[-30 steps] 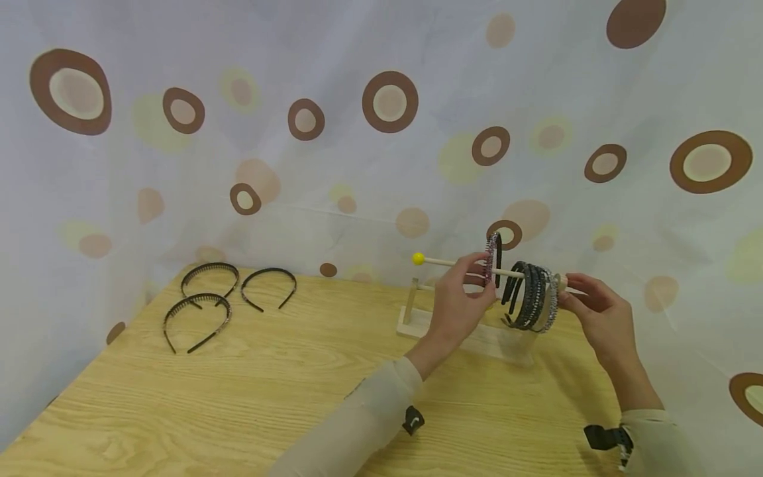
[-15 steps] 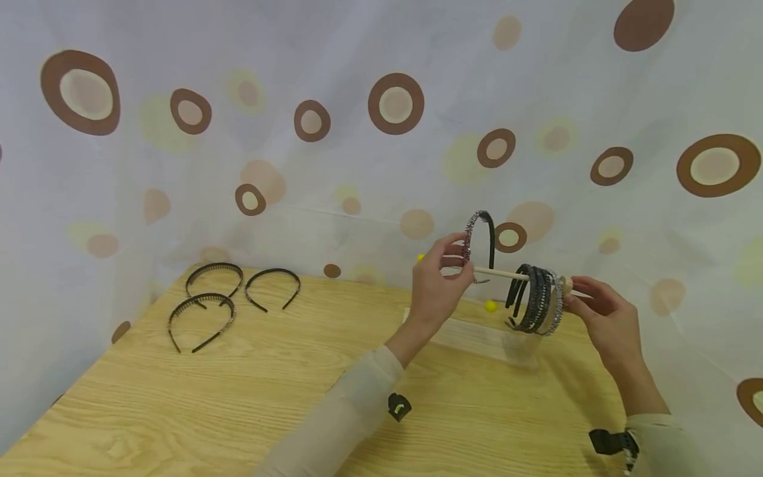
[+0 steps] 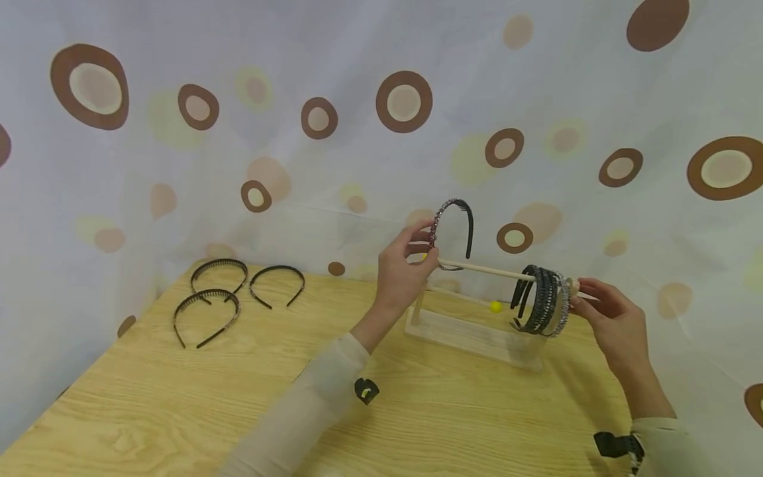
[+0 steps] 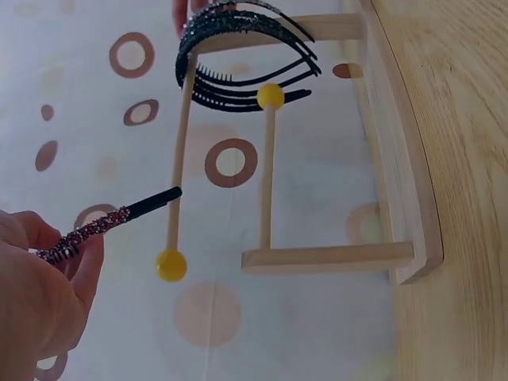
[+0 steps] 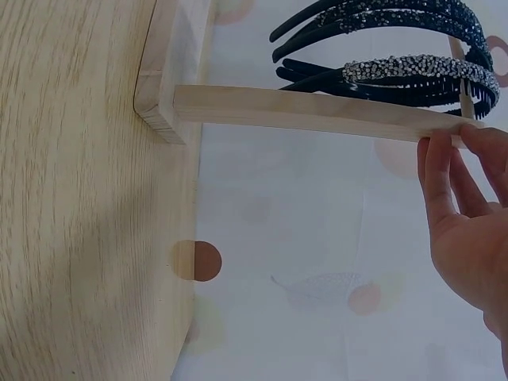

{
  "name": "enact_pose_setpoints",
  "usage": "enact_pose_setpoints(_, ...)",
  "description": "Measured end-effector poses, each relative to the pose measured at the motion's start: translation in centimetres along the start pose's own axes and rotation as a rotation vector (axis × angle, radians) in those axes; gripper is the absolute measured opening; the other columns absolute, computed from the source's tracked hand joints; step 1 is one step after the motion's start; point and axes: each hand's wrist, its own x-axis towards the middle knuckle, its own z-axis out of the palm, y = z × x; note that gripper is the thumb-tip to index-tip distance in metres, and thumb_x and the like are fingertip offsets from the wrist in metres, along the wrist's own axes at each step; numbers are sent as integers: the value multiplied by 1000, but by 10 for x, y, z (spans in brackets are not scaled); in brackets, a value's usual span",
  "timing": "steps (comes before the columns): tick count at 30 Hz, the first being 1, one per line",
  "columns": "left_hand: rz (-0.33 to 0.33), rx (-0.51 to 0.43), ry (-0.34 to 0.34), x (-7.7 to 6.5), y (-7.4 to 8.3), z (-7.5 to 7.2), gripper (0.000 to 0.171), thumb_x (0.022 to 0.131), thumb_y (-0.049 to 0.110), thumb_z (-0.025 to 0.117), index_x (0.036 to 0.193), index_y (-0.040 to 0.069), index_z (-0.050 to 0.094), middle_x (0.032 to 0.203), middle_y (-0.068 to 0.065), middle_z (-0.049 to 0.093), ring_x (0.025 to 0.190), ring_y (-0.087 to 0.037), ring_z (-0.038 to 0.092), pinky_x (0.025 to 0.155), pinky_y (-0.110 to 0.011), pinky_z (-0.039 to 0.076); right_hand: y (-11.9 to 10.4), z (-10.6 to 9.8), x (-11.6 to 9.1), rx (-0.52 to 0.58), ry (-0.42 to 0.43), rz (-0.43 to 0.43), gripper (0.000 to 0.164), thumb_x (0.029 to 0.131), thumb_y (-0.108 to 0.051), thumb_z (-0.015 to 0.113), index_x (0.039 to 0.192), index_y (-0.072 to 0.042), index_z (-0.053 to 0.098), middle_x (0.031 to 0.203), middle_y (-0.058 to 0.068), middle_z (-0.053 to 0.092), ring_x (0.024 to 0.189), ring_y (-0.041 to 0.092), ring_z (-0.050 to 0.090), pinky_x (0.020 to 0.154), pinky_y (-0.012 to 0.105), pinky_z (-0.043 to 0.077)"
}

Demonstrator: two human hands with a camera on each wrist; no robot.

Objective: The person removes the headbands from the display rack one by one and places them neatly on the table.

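Shifted toward 9 o'clock since the earlier frame: left hand (image 3: 402, 271), pinching the sparkly headband (image 4: 97, 227) (loop up, on my head feed) near the yellow knob (image 4: 171, 266). Right hand (image 3: 616, 328) grips the stand (image 3: 471, 340) at 3 o'clock, beside more headbands (image 3: 544, 301). I log three loose bands (image 3: 214, 293) on the table (image 3: 268, 397), 9 o'clock.

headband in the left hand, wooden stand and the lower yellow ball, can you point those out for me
Held headband (image 4: 103, 222): left wrist view, on its glittery outer face.
Wooden stand (image 5: 305, 112): right wrist view, on its upright.
Lower yellow ball (image 3: 496, 307): head view, on its middle.
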Motion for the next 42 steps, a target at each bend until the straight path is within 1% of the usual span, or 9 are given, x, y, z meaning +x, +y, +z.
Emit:
enact_pose_setpoints(6, 25, -11, 8, 10, 11, -27, 44, 93, -2, 69, 134, 10, 65, 111, -10, 68, 97, -25, 71, 73, -34, 61, -1, 0, 3, -4, -3, -8, 45, 93, 2, 73, 136, 3, 61, 118, -2, 70, 98, 7, 69, 80, 16, 54)
enact_pose_setpoints(12, 5, -80, 29, 18, 26, -55, 44, 93, -5, 69, 135, 7, 64, 113, -14, 68, 99, -32, 70, 75, -37, 61, -1, 2, 6, -44, -8, -2, 46, 93, -3, 74, 136, 2, 61, 119, -1, 68, 99, 6, 69, 80, 15, 53)
enact_pose_setpoints(19, -35, -98, 0, 14, 44, -88, 47, 95, -10, 64, 139, 4, 61, 117, -17, 67, 99, -32, 69, 78, -43, 60, 0, 3, 6, -29, -13, -2, 47, 93, -2, 74, 136, 6, 59, 118, -1, 69, 99, 6, 69, 80, 15, 53)
enact_pose_setpoints(22, -55, -80, -23, 9, 49, -105, 47, 96, -8, 64, 141, 6, 61, 118, -16, 67, 99, -28, 70, 79, -40, 60, 1, 3, 6, -16, -14, -8, 47, 93, -1, 74, 136, 7, 58, 118, -1, 69, 99, 7, 69, 80, 15, 53)
enact_pose_setpoints(23, -67, -61, -30, 6, 51, -111, 46, 97, -6, 64, 141, 8, 62, 118, -15, 67, 99, -27, 70, 76, -37, 61, 1, 4, 7, -11, -13, -9, 47, 93, 0, 74, 136, 8, 58, 118, -1, 69, 98, 7, 69, 80, 15, 53)
enact_pose_setpoints(29, -196, 95, -113, -10, 53, -158, 45, 99, 0, 63, 142, 15, 62, 119, -10, 69, 101, -27, 71, 72, -33, 61, 1, 4, 5, 11, -15, -3, 45, 92, 1, 74, 135, 7, 59, 116, -1, 69, 96, 7, 70, 80, 16, 54)
enact_pose_setpoints(32, -281, 170, -147, -18, 50, -185, 46, 99, -1, 61, 143, 12, 61, 121, -12, 69, 103, -28, 70, 77, -35, 60, 1, 4, 5, 21, -17, 2, 44, 92, 1, 74, 134, 5, 61, 117, 0, 69, 96, 7, 70, 81, 17, 54)
enact_pose_setpoints(38, -449, 331, -205, -27, 31, -238, 46, 99, -1, 60, 144, 9, 59, 126, -19, 63, 104, -27, 69, 77, -38, 60, 2, 2, 4, 40, -7, -1, 45, 92, 4, 73, 134, 8, 59, 116, 1, 69, 96, 8, 70, 81, 18, 54)
enact_pose_setpoints(42, -527, 387, -291, -28, 20, -265, 44, 99, -1, 59, 143, 6, 60, 130, -21, 60, 103, -29, 68, 78, -43, 60, 3, 0, 2, 71, -2, -5, 46, 91, 7, 72, 135, 11, 57, 115, 2, 69, 96, 9, 71, 81, 20, 55)
